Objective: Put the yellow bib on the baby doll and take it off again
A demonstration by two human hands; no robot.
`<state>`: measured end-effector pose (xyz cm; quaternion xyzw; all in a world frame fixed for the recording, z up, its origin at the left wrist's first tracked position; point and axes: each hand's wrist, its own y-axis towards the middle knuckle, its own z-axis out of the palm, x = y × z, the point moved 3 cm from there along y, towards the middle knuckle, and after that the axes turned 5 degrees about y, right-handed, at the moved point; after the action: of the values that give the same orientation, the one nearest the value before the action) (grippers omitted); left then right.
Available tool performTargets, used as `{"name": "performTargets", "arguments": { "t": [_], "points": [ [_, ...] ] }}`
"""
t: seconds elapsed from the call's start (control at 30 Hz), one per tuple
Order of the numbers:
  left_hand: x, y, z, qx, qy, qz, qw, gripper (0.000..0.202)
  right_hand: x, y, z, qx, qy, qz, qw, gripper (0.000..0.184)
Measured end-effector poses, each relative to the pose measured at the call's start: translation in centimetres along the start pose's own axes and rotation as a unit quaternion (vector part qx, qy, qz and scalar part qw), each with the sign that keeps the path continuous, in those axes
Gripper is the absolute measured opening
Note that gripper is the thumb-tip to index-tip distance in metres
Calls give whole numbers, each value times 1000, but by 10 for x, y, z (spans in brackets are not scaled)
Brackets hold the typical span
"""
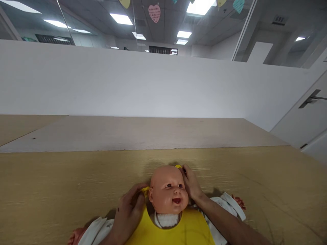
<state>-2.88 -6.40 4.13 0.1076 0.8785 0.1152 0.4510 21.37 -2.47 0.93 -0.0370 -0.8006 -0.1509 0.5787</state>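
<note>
A baby doll (166, 190) lies face up on the wooden table, in white printed clothes with its arms spread. Over its chest lies a yellow bib (173, 231), its neck opening around the doll's collar. My left hand (129, 211) is closed at the left of the doll's head, pinching one yellow strap end of the bib by the ear. On the other side, my right hand (190, 182) is beside the head, fingers curled behind it. A bit of the other yellow strap shows at its fingertips; most of that strap is hidden.
The wooden table (63, 183) reaches forward to a paler board (153, 132). Behind stands a white partition wall (127, 81) with glass above, where paper hearts (154, 13) hang. A door handle (311, 98) shows at the right.
</note>
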Motion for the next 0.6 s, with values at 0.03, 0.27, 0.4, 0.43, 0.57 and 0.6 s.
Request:
{"name": "performTargets", "arguments": {
  "t": [0.03, 0.27, 0.4, 0.43, 0.57, 0.6],
  "points": [
    [0, -1, -1, -8, 2, 1, 1000, 20, 3, 0, 0, -2, 0, 4, 1000, 33],
    [-3, -7, -12, -97, 12, 138, 986, 20, 26, -9, -7, -50, 3, -17, 999, 37],
    [-10, -9, -17, -109, 10, 248, 963, 33, 33, -12, -12, -69, 59, -52, 995, 32],
    [-11, -10, -18, -100, 14, 265, 959, 37, 36, -12, -14, -70, 75, -60, 993, 31],
    [-12, -15, -21, -53, 45, 329, 942, 57, 59, -16, -26, -58, 103, -144, 983, 25],
    [-12, -17, -21, -47, 52, 342, 937, 63, 67, -19, -29, -45, 98, -179, 978, 22]
  ]
}}
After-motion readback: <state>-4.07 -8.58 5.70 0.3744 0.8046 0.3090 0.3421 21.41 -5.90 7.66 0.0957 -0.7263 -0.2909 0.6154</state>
